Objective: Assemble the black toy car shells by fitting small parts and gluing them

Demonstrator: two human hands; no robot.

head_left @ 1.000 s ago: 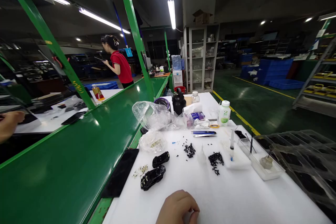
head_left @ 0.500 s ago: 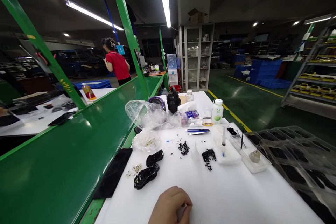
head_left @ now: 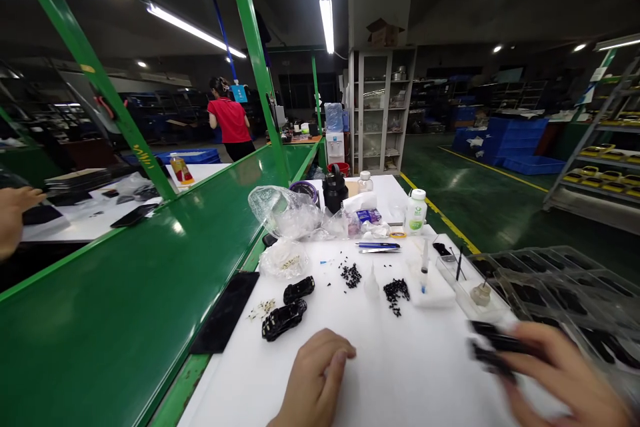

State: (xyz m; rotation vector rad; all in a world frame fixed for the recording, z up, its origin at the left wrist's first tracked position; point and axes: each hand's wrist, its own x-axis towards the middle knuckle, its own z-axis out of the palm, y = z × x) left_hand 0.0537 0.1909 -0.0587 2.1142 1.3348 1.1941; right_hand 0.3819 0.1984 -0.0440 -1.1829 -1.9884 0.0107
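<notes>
My left hand (head_left: 319, 373) rests on the white tabletop (head_left: 400, 373) at the bottom middle. Its fingers are curled together with the thumb against them, and nothing shows in it. My right hand (head_left: 563, 373), smeared by motion, grips two dark black parts (head_left: 493, 340) over the table's right side; they look like toy car bodies. Two black toy car bodies (head_left: 299, 289) (head_left: 284, 320) lie left of centre, beside small pale pieces (head_left: 263, 309). Two heaps of tiny black parts (head_left: 351, 275) (head_left: 397, 293) lie ahead of my left hand, with a translucent dropper bottle (head_left: 371, 285) between them.
Clear trays of black parts (head_left: 560, 293) stand at the right. A white tray (head_left: 483, 303) holds a small jar, near a syringe (head_left: 425, 260). Tweezers (head_left: 379, 247), plastic bags (head_left: 285, 213) and bottles (head_left: 415, 213) lie farther back. A green conveyor (head_left: 150, 280) runs along the left; a co-worker's hand (head_left: 15, 213) is beyond.
My right hand has come into view from the right with black parts in it. My left hand has shifted slightly up and left. The view has turned slightly left; a co-worker's hand appears there.
</notes>
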